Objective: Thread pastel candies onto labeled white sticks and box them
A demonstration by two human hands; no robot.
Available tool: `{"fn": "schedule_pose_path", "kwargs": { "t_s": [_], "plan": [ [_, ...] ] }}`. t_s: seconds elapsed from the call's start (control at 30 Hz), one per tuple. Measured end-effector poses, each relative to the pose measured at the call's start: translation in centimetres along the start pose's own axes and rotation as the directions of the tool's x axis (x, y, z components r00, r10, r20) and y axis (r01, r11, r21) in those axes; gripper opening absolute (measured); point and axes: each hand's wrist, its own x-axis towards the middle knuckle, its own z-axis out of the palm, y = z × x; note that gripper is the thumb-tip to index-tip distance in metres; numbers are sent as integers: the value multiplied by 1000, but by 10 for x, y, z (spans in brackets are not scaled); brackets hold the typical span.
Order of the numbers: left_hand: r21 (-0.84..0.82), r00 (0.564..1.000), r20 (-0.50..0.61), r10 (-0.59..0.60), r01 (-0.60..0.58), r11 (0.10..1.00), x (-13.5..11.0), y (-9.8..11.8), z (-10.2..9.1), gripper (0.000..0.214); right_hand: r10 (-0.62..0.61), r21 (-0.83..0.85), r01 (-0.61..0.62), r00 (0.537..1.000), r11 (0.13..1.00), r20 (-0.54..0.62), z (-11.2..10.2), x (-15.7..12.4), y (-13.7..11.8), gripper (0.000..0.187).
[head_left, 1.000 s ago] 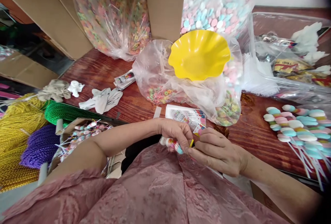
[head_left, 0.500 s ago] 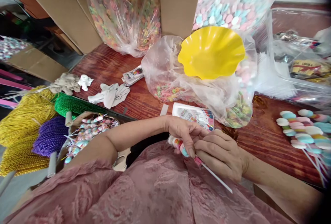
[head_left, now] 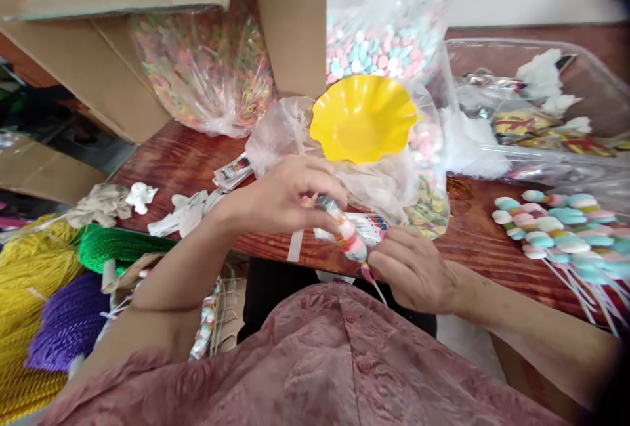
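Note:
Between my hands a candy skewer in a clear printed wrapper hangs tilted over the table's front edge. Its candies are white, pink, orange and blue. My left hand pinches its upper end between thumb and fingers. At the lower end, my right hand has its fingers curled in by a pink band, where the white stick comes out. Exactly what the right fingertips grip is hidden. Just behind the skewer lie flat printed wrappers. Several finished-looking candy skewers are piled at the right.
A yellow wavy bowl sits on plastic bags of candy. Behind stand a cardboard box, a bag of ring candies and a clear tray. Gloves lie left, above coloured cord bundles.
Both hands have lifted the candy skewer away from my lap toward the table. My left hand has shifted to its upper end, the wrapper now showing. The view has tilted upward.

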Motion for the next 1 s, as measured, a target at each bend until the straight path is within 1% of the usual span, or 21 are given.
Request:
{"fn": "schedule_pose_path", "kwargs": {
  "t_s": [0.07, 0.1, 0.13, 0.17, 0.2, 0.23, 0.3, 0.33, 0.37, 0.4, 0.47, 0.53, 0.57, 0.6, 0.67, 0.73, 0.77, 0.83, 0.9, 0.93, 1.0],
  "plan": [
    [368, 951, -35, 306, -273, 889, -4, 38, 7, 28, 121, 32, -120, 992, 992, -33, 2, 3, 7, 17],
    [429, 900, 38, 434, -407, 806, -7, 49, 21, 35, 192, 78, -187, 980, 979, -57, 4, 4, 8, 18],
    [389, 833, 187, 521, -550, 740, -11, 52, 39, 34, 269, 147, -256, 960, 955, -75, 5, 6, 8, 17],
    [340, 808, 306, 503, -586, 735, -14, 46, 60, 32, 350, 237, -322, 932, 917, -89, 7, 7, 6, 16],
    [319, 810, 336, 481, -578, 751, -16, 34, 81, 31, 435, 339, -384, 896, 859, -88, 9, 8, 3, 15],
    [344, 845, 337, 415, -521, 781, -18, 17, 99, 29, 517, 445, -440, 854, 780, -63, 11, 9, -1, 16],
    [343, 953, 253, 168, -251, 905, -21, -21, 125, 23, 649, 624, -522, 760, 582, 31, 18, 8, -9, 18],
    [255, 991, 130, 40, -72, 964, -22, -35, 131, 20, 698, 687, -546, 712, 480, 79, 22, 7, -13, 19],
    [92, 994, -1, -110, 110, 990, -24, -46, 134, 20, 736, 734, -559, 666, 385, 122, 27, 6, -16, 21],
    [-141, 959, -93, -268, 254, 957, -24, -50, 135, 23, 760, 770, -561, 630, 304, 158, 31, 4, -18, 22],
    [-619, 835, -91, -543, 380, 687, -24, -47, 131, 31, 782, 810, -540, 598, 230, 177, 40, 1, -22, 21],
    [-875, 755, 12, -655, 325, 359, -23, -35, 125, 36, 769, 787, -529, 630, 318, 113, 47, -1, -25, 19],
    [-924, 747, 30, -664, 275, 267, -22, -30, 122, 38, 746, 743, -522, 664, 419, 46, 50, -2, -25, 18],
    [-945, 751, 13, -660, 225, 238, -21, -25, 118, 39, 711, 673, -511, 702, 535, -32, 53, -2, -25, 18],
    [-941, 773, -69, -630, 160, 299, -22, -21, 112, 38, 604, 483, -467, 778, 741, -175, 59, -1, -23, 16],
    [-923, 779, -115, -616, 146, 357, -25, -21, 108, 46, 474, 292, -395, 833, 871, -286, 64, 0, -19, 16],
    [-928, 771, -110, -628, 147, 343, -27, -20, 108, 55, 409, 205, -358, 851, 911, -331, 66, 1, -16, 18],
    [-964, 767, -32, -641, 147, 223, -34, -19, 111, 67, 292, 59, -293, 876, 954, -384, 70, 1, -12, 21],
    [-983, 804, 71, -590, 158, 98, -41, -16, 116, 63, 230, -37, -264, 895, 964, -383, 73, 0, -10, 24],
    [-980, 829, 116, -547, 184, 71, -44, -14, 119, 59, 212, -65, -253, 904, 965, -371, 75, -1, -9, 25],
    [-963, 851, 161, -500, 247, 110, -49, -11, 124, 51, 181, -91, -225, 920, 970, -347, 78, -2, -9, 26]
  ]
}}
